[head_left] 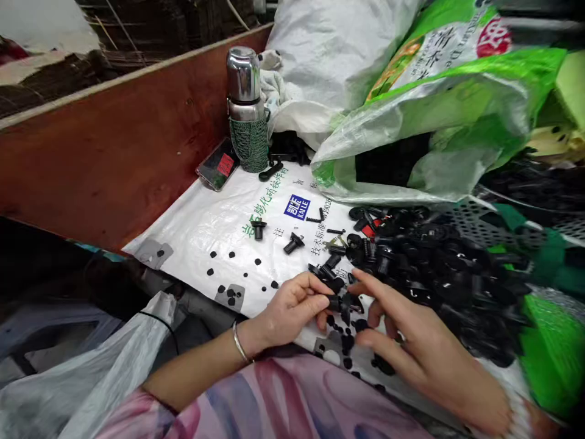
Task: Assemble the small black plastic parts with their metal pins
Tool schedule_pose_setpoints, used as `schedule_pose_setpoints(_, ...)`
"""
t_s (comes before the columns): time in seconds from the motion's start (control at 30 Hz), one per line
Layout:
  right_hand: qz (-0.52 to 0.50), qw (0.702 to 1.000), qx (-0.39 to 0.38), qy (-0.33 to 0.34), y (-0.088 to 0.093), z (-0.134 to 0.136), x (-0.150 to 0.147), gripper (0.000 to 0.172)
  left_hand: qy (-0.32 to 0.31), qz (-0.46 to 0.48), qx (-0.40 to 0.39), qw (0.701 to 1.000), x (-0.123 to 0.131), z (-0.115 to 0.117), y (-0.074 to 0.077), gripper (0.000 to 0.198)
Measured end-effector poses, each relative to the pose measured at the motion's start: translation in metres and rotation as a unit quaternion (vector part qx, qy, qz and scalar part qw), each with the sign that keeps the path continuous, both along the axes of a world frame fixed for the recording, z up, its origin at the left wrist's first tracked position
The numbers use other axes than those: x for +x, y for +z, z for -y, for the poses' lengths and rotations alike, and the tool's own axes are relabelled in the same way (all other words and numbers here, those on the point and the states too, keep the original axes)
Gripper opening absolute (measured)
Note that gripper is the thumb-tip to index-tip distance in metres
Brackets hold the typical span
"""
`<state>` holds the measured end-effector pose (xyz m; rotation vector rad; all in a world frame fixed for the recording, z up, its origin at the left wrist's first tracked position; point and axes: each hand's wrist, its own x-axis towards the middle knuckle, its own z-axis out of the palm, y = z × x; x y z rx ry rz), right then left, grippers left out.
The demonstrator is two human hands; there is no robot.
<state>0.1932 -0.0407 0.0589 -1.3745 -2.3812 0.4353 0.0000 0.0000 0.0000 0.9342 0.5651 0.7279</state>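
My left hand [297, 308] pinches a small black plastic part [336, 303] between thumb and fingers, low over the front of the white sheet [192, 235]. Just right of it, my right hand [406, 332] has its thumb and fingers spread around the part's other end; I see nothing gripped in it. Beside both hands spreads a big heap of black plastic parts [429, 268]. Two similar flanged black pieces, one [258, 230] upright and one [294, 243] tilted, stand apart on the sheet. Small black discs [258, 261] lie scattered to the left and below the hands.
A steel thermos [247, 110] in a green knitted sleeve stands at the back, beside a phone [218, 164]. A brown board [114, 134] walls the left side. An open green-and-white bag [429, 128] and a white sack [338, 55] fill the back right.
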Motion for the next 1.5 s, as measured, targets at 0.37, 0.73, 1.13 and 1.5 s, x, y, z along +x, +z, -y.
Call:
schedule_pose_setpoints(0.37,-0.074,0.993,-0.086,-0.045,-0.005,-0.005,-0.017,0.034,0.052,-0.071,0.094,0.992,-0.005,0.006,0.003,0.022)
schedule_pose_setpoints(0.73,-0.022,0.996,0.088,0.018,-0.012,-0.008,-0.007,0.03,0.031,-0.04,0.025,0.998,-0.001,0.003,0.006,0.03)
schedule_pose_setpoints(1.13,-0.115,0.993,-0.004,0.012,-0.012,-0.008,-0.006,0.024,0.025,-0.055,0.096,0.994,0.001,0.003,0.002,0.017)
schedule_pose_setpoints(1.5,-0.338,0.826,-0.423,-0.16,-0.013,-0.015,-0.028,0.041,0.142,-0.153,0.463,0.861,-0.005,0.0,-0.01,0.015)
